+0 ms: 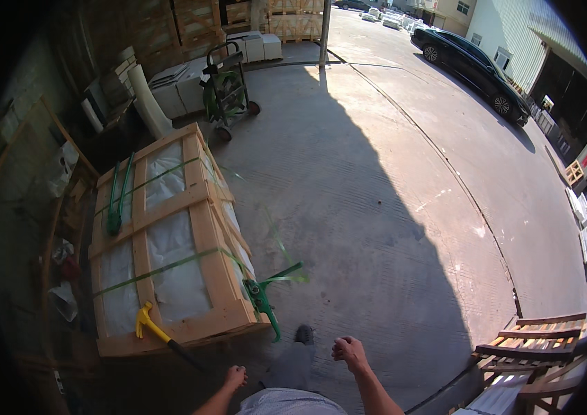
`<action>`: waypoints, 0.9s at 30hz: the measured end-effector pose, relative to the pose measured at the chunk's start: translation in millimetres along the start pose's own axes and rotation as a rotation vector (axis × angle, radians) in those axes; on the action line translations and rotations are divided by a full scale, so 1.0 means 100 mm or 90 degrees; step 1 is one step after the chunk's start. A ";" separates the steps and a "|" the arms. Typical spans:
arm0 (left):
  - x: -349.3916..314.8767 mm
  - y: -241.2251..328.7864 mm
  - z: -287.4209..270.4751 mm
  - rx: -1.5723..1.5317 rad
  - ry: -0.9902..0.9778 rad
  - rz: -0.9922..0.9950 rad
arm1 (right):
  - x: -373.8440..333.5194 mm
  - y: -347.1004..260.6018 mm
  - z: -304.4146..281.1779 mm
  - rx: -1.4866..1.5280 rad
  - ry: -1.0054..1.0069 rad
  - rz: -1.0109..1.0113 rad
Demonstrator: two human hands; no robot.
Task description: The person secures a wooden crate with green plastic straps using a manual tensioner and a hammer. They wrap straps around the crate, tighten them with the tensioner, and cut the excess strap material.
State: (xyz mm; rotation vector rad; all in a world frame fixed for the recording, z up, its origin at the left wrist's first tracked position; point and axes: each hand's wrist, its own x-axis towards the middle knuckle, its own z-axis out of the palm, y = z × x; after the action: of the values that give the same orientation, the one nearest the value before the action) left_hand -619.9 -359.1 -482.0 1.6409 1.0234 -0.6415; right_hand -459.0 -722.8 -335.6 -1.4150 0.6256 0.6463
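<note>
- Head view, work state: pale wooden slatted crate with white-wrapped contents [169, 209] sits on the grey concrete floor [349, 228], ahead and to the person's left.
- Judged done: two green bands cross the crate top, the far green strap [158, 182] and the near green strap [155, 271].
- Judged left: green metal strapping tool with a curved lever [257, 296] sits at the near strap's right-hand end, loose strap beside it; that band looks unfinished. Whether the far strap is sealed cannot be told.
- Lying on the crate: green long-handled tool [114, 223]; yellow claw hammer with black grip [158, 333], its handle overhanging the near edge.
- Beyond the crate: black wheeled cart with a green coil [223, 93].
- Left hand [236, 377]: fingers curled, nothing seen held, near the hammer grip; palm hidden, closure uncertain.
- Right hand [349, 351]: raised, fingers loosely bent, apart from the strapping tool; no object visible; full closure cannot be told.
</note>
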 end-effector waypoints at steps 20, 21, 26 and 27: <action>1.29 1.53 1.61 0.029 0.260 -0.180 | 3.52 -1.38 1.66 -1.033 -0.507 -0.430; 1.36 1.53 1.64 0.002 0.272 -0.176 | 3.60 -1.35 1.69 -1.080 -0.570 -0.414; 1.25 1.73 1.71 0.078 0.423 -0.224 | 3.49 -0.57 1.32 -0.525 -0.821 0.232; 1.23 1.75 1.72 0.076 0.441 -0.230 | 3.26 -0.57 1.36 -0.411 -0.813 0.264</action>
State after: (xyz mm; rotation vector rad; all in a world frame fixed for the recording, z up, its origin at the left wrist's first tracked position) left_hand -394.2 -499.3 -549.7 1.8450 1.8390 -0.3624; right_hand -193.2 -578.7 -527.3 -1.1021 -0.3782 1.9681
